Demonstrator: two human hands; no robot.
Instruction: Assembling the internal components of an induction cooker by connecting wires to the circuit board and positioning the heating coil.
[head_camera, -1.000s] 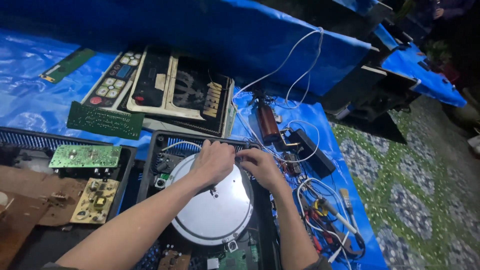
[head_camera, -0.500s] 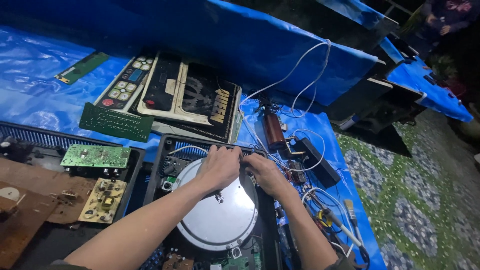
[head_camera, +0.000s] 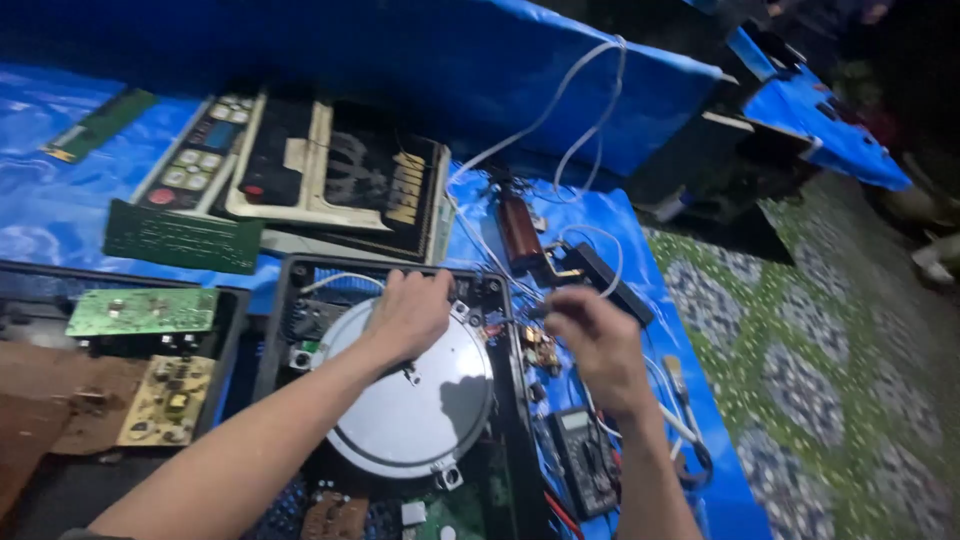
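Coil disc (head_camera: 415, 400) lies in the open black case (head_camera: 285, 300) on the blue tarp (head_camera: 60, 215). My left hand (head_camera: 410, 315) presses flat on its top edge, fingers spread, steadying it. My right hand (head_camera: 590, 345) pinches a thin dark tool (head_camera: 540, 311) beside the case, near the multimeter (head_camera: 585, 460).

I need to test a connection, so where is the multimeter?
In the head view, the multimeter lies low right on the blue tarp, beside the open black casing.

A makeshift electronics repair spot on the ground: a blue tarp (head_camera: 60, 215) spread over patterned flooring (head_camera: 800, 400), strewn with bare circuit boards (head_camera: 180, 237), an opened appliance casing (head_camera: 290, 290), loose white wires (head_camera: 560, 110) and a multimeter (head_camera: 588, 462).
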